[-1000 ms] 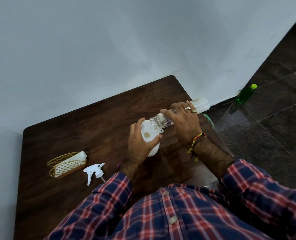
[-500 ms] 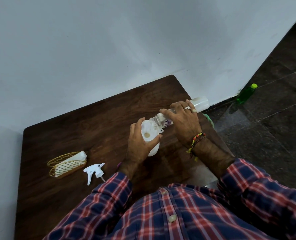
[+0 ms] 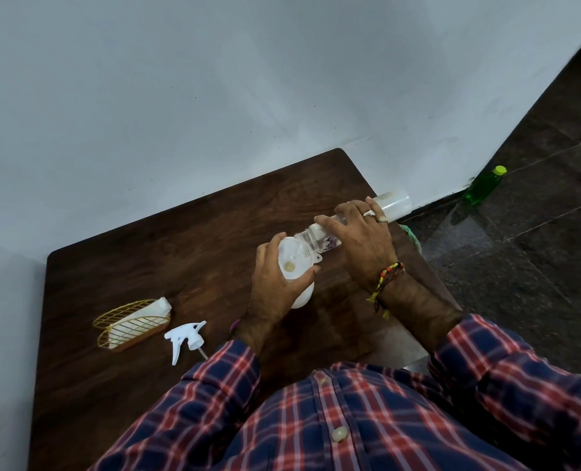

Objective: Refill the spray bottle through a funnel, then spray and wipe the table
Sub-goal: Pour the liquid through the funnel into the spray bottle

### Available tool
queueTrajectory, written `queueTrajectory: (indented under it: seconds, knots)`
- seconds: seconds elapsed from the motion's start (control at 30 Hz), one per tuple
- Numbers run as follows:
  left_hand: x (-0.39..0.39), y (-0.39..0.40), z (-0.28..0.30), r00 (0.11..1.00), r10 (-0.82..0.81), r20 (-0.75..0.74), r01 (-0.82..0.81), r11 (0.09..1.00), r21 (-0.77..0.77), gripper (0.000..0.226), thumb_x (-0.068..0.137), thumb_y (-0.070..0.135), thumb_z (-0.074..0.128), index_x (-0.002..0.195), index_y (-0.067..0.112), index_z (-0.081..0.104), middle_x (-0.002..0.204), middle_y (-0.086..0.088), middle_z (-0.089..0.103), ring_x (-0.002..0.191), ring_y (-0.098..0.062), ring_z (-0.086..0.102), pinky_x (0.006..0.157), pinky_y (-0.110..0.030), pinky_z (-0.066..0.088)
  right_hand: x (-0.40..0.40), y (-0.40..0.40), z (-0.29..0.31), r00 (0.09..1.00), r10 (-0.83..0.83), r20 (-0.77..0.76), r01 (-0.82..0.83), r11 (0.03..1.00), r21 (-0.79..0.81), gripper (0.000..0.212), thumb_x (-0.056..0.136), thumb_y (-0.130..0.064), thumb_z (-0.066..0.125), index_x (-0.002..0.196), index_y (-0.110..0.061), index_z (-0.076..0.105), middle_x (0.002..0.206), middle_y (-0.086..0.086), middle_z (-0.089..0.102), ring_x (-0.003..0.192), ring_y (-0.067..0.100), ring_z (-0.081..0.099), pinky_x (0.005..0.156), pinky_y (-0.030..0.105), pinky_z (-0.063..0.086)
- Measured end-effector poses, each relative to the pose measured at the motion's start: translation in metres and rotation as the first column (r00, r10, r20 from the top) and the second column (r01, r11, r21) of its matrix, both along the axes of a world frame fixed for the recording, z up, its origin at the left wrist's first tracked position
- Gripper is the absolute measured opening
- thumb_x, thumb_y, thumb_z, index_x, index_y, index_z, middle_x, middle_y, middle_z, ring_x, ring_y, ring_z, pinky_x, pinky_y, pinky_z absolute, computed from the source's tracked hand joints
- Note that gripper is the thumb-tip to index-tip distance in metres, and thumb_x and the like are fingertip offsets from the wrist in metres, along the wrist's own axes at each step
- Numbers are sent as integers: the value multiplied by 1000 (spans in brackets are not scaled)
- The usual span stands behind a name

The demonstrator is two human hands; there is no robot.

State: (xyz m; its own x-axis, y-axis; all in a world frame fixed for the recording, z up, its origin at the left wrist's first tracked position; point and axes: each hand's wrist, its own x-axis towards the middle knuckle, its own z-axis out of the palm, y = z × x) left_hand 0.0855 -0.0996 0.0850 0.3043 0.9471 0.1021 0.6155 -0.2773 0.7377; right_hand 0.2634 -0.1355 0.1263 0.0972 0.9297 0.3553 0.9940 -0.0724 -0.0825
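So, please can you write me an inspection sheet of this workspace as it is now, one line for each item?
Surface: dark wooden table against a white wall; no spill can be seen.
Job's things: white spray bottle upright with a white funnel in its neck; clear refill bottle tipped, mouth over the funnel; spray head lying off the bottle.
Clutter: gold wire holder with white tissues.
Grippers: left hand grips the spray bottle and funnel; right hand holds the refill bottle.
Cables: nothing seen.
Surroundings: green bottle on the dark tiled floor by the wall.
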Motion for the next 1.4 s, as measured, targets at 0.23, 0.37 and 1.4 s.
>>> queueTrajectory:
  seconds: [0.23,0.37,1.4]
  knots:
    - [0,1,-2,1000,5,-10,-5,1000,-1,88,68,51,81,140,21,41,134,0,47,111,-1,40,87,-19,38,-1,1,-1,1000,5,4,-5,1000,-13,66,55,-9,87,117,-25,67,107,13,64,107,35,60,106,56,37]
    - [-1,1,-1,1000,2,-8,-2,1000,4,87,69,51,81,140,21,41,134,0,47,112,-2,41,88,-21,40,0,1,-1,1000,-2,2,2,1000,-17,66,56,-8,85,117,-26,67,107,12,64,108,34,60,106,56,37]
    - [-2,0,-2,1000,-2,1,2,1000,-6,88,68,52,81,140,24,40,133,3,46,109,-1,42,84,-17,38,-1,1,0,998,-5,-59,3,1000,-24,66,57,-6,84,118,-24,67,109,13,63,110,36,58,108,56,35]
